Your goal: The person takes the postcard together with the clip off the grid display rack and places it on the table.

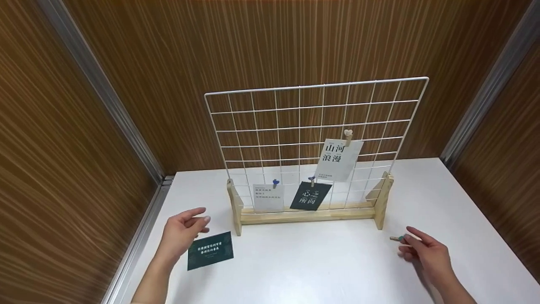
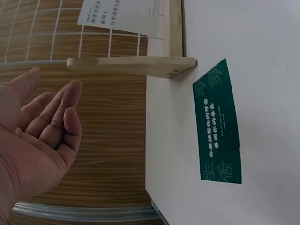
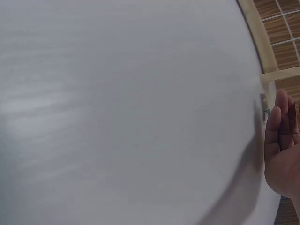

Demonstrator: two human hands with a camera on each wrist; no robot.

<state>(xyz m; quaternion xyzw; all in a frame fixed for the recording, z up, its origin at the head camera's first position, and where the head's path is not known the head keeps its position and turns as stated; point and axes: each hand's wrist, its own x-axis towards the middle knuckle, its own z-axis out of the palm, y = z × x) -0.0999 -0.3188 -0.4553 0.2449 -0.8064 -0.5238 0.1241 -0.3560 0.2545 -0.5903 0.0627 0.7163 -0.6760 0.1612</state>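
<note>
A dark green card point(image 1: 211, 251) with white writing lies on the white table at the left. Next to it, raised over the table, is my left hand point(image 1: 182, 230), fingers loosely bent and holding nothing. In the left wrist view the card point(image 2: 218, 126) lies apart from the fingers. At the right, a small wooden clip point(image 1: 395, 239) with a green end shows just beyond my right hand point(image 1: 428, 253). The thumb covers part of the green end in the head view; these fingers look relaxed. The right wrist view shows this hand point(image 3: 282, 154) only at its edge.
A white wire grid point(image 1: 299, 112) stands upright in a wooden base point(image 1: 308, 216). Clipped on it are a small white card point(image 1: 268, 200), a black card point(image 1: 310, 198) and a larger white card point(image 1: 341, 162). Wood-grain walls enclose the table point(image 1: 303, 270).
</note>
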